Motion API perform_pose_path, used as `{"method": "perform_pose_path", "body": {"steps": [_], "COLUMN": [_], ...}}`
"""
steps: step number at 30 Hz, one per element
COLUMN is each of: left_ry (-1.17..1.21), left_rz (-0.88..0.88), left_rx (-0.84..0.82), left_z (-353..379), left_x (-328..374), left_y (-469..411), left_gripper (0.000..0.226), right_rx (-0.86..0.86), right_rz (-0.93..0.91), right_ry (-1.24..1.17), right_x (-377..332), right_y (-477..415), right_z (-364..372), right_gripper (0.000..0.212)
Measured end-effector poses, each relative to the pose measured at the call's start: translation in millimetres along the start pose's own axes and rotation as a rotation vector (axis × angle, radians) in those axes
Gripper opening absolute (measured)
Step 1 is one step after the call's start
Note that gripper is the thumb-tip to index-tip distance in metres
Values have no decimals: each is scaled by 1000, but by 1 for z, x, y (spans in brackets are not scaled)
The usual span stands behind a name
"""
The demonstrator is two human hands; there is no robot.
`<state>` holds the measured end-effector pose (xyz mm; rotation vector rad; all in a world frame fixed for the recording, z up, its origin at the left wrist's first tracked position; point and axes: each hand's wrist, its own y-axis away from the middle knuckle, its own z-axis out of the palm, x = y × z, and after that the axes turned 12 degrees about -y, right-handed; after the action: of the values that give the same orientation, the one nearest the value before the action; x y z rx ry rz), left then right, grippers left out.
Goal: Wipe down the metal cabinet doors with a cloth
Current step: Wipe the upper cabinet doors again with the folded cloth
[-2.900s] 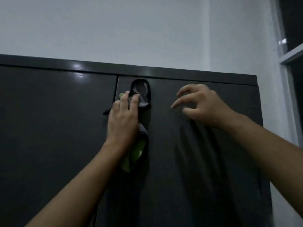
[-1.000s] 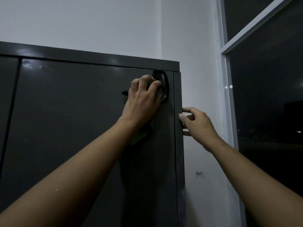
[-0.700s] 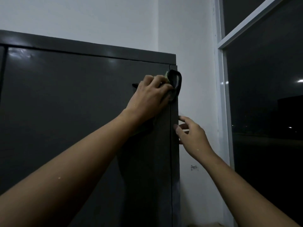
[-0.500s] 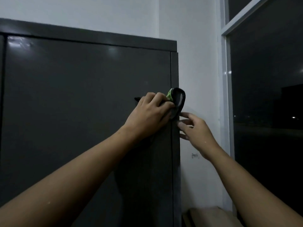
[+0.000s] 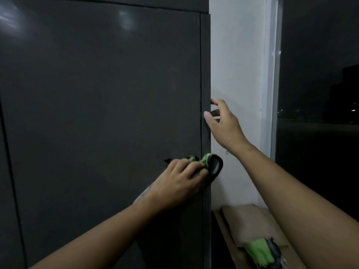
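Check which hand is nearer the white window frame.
Right. The right hand is at the cabinet's right edge, left of the window frame; the left hand presses the cloth on the door, farther left.

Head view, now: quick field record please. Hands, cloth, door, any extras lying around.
left hand: holds cloth against door, near its right side
cloth: green and dark, bunched, sticks out past the cabinet edge
right hand: higher up, thumb on cabinet edge, fingers spread, no grip on anything
door: dark metal, closed
extras: cardboard at lower right, green-and-dark item lying on it

The cloth (image 5: 206,161) seems mostly hidden under left hand (image 5: 180,182).
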<state>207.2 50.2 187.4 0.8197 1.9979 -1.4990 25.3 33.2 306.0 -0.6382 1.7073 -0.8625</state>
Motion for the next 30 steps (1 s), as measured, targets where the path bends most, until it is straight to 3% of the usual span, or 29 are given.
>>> {"method": "perform_pose_path", "body": {"steps": [2, 5, 11, 13, 17, 22, 28, 30], "left_ry": [0, 3, 14, 6, -44, 21, 2, -7], "left_rz": [125, 161, -257, -179, 165, 189, -233, -270], "left_rx": [-49, -42, 42, 35, -28, 2, 102, 113], "left_z": [2, 4, 5, 10, 16, 18, 8, 9], "left_x": [8, 1, -4, 9, 35, 30, -10, -4], "left_y": [14, 14, -21, -20, 4, 11, -25, -27], "left_gripper": [40, 36, 49, 50, 41, 33, 36, 33], "right_rx": [-15, -39, -35, -20, -11, 12, 40, 68], "right_rz": [9, 7, 6, 1, -2, 1, 17, 19], "right_ry": [0, 30, 35, 9, 21, 75, 63, 48], "right_x": [2, 5, 4, 6, 12, 17, 18, 17], "right_y": [3, 7, 10, 10, 12, 15, 21, 20], "right_z": [1, 0, -3, -2, 3, 7, 5, 8], "right_gripper": [41, 46, 47, 47, 48, 48, 47, 45]}}
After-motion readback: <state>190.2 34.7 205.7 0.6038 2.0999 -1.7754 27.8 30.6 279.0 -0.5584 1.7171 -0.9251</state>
